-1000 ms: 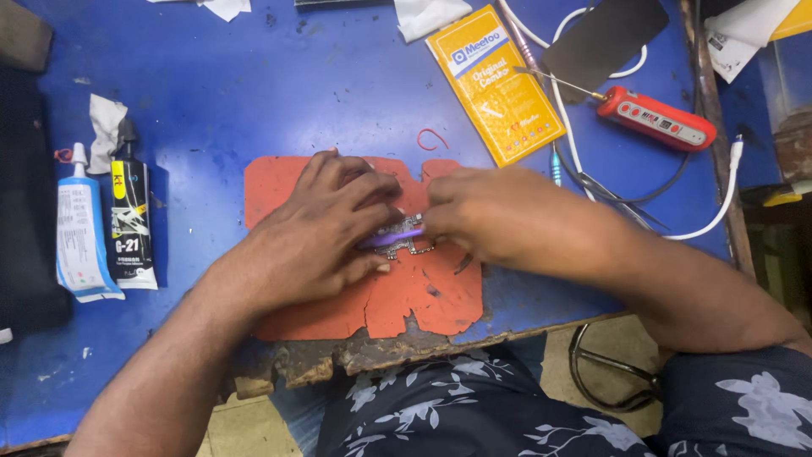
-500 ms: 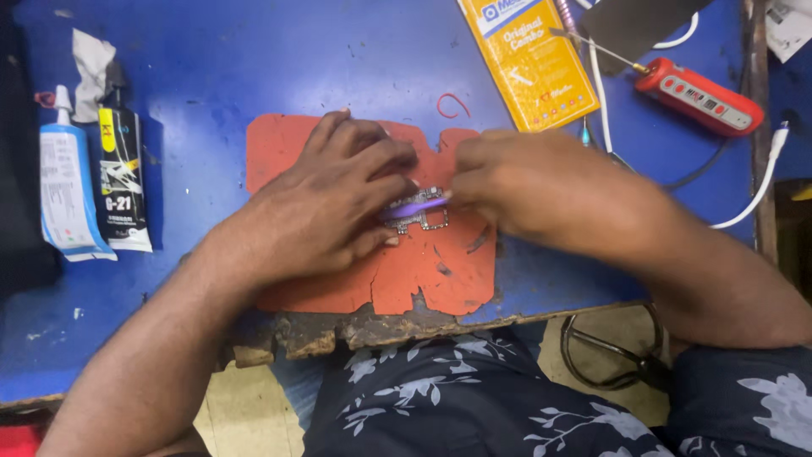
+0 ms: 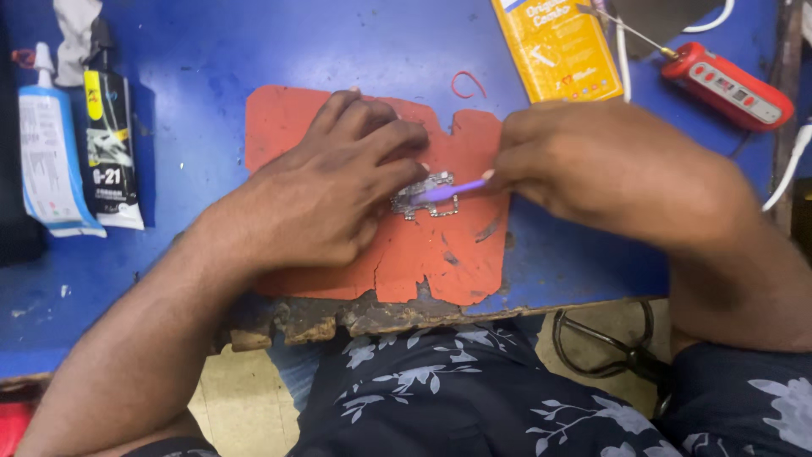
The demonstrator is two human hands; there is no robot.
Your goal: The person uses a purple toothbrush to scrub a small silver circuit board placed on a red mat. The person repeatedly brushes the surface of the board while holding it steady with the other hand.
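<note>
Single head camera looks steeply down, close over blue table point(image 3: 211, 76)

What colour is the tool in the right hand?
Purple tool, held by the right hand; clearest in the head view.
</note>
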